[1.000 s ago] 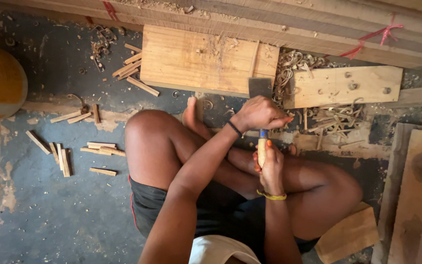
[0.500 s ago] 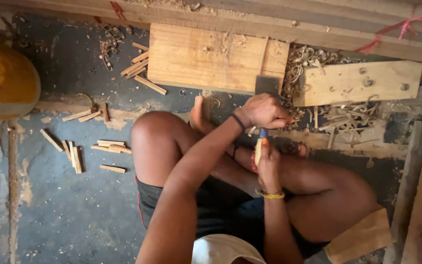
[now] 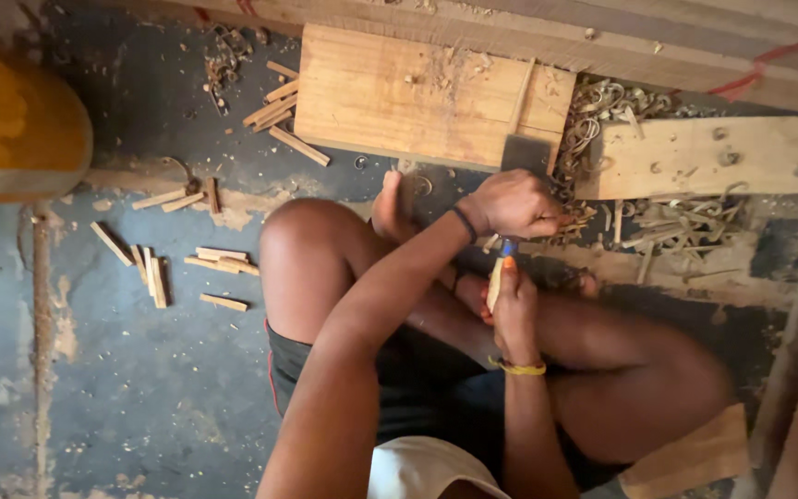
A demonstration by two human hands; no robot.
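Note:
I sit cross-legged on the floor. My left hand (image 3: 513, 203), with a dark band at the wrist, is closed over the top of a small tool with a blue part (image 3: 508, 247). Just below it, my right hand (image 3: 515, 310), with a yellow band at the wrist, grips a short pale wooden stick (image 3: 494, 283) held upright over my legs. The tool's working end meets the top of the stick; the blade itself is hidden by my fingers.
A thick wooden block (image 3: 417, 92) lies ahead, with a pale board (image 3: 704, 157) to its right and curled shavings (image 3: 602, 106) between them. Several cut sticks (image 3: 187, 263) are scattered on the blue floor at left. A yellow container (image 3: 11, 129) stands far left.
Both hands stay together over my lap, holding the same things. The view has shifted slightly; the left hand has barely moved on the stick.

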